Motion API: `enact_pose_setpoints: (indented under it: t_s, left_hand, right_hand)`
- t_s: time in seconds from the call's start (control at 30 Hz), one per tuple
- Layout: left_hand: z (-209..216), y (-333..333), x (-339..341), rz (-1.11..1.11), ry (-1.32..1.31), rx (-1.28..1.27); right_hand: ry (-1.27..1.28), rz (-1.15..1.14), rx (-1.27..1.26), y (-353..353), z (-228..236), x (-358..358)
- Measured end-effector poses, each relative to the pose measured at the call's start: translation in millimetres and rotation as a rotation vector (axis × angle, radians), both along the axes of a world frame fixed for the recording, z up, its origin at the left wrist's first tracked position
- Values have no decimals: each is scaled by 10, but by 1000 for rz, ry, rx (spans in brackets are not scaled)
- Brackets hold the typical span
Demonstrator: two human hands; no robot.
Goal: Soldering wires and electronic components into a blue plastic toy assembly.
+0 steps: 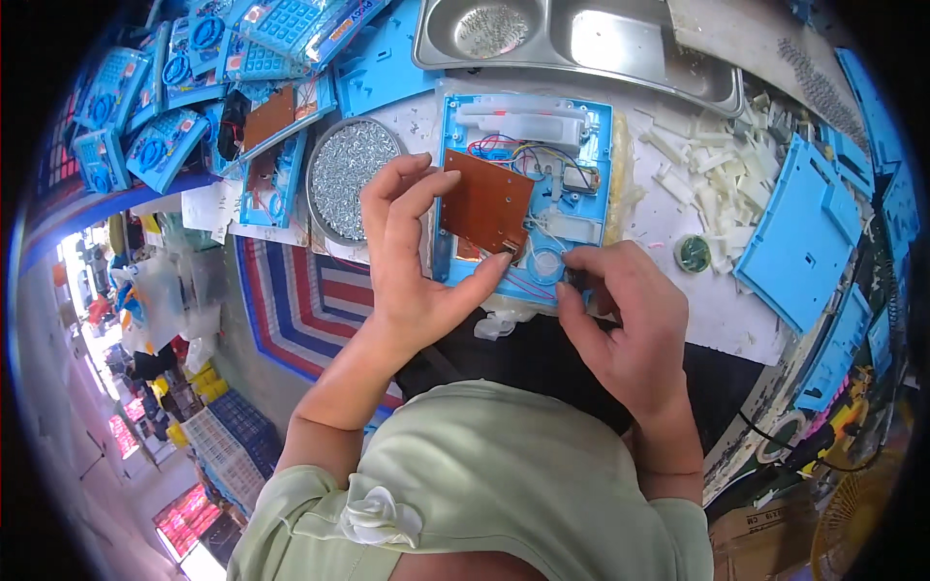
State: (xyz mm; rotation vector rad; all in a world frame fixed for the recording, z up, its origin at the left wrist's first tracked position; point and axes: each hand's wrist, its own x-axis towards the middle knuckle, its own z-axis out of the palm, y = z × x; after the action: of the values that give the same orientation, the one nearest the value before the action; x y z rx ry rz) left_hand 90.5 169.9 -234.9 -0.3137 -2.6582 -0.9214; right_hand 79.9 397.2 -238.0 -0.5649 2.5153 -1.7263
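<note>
A light blue plastic casing (599, 208) lies open in front of me, its inner side facing up. Inside it are thin coloured wires (518, 150), white plastic parts and a round, clear piece (547, 263). A brown circuit board (484, 201) sits tilted over the casing's left half. My left hand (412, 257) grips this board, fingertips at its upper left edge and thumb by its lower corner. At the casing's lower right corner, my right hand (630, 315) is closed in a pinch; a small dark thing partly shows between thumb and forefinger, too hidden to name.
Left of the casing stands a round tray of small screws (354, 174). Stacked blue casings (184, 126) fill the far left. A metal tray (620, 68) stands behind. At right lie white plastic pieces (717, 165), a small green round container (693, 254) and blue panels (802, 237).
</note>
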Motion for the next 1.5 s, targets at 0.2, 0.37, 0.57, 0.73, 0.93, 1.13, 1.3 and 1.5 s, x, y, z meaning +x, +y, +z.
enact_pose_setpoints:
  t_s: [0.2,0.37,0.57,0.73,0.93,1.13,1.3,1.5]
  left_hand:
    - [-87,75,-40,33,36,14]
    - [-94,22,-48,35,44,77]
    - [-145,-45,33,32,42,16]
    - [-151,-148,107,20,59,48]
    - [-149,-288,225,56,39,95]
    - [-209,-368,286,95,27,202]
    - [-157,-351,264,82,-76,292]
    - [-174,-337,252,43,-274,528]
  right_hand:
    - [-25,-25,37,-39,35,-27]
    - [-88,-18,108,-59,76,18]
    - [201,-24,290,-162,24,7]
    - [337,57,277,-128,-95,-52]
    - [343,180,327,-37,90,-176]
    - [-162,-211,257,68,37,-31]
    - [-331,-171,349,-43,129,-85]
    - [-241,-127,343,-72,205,-120]
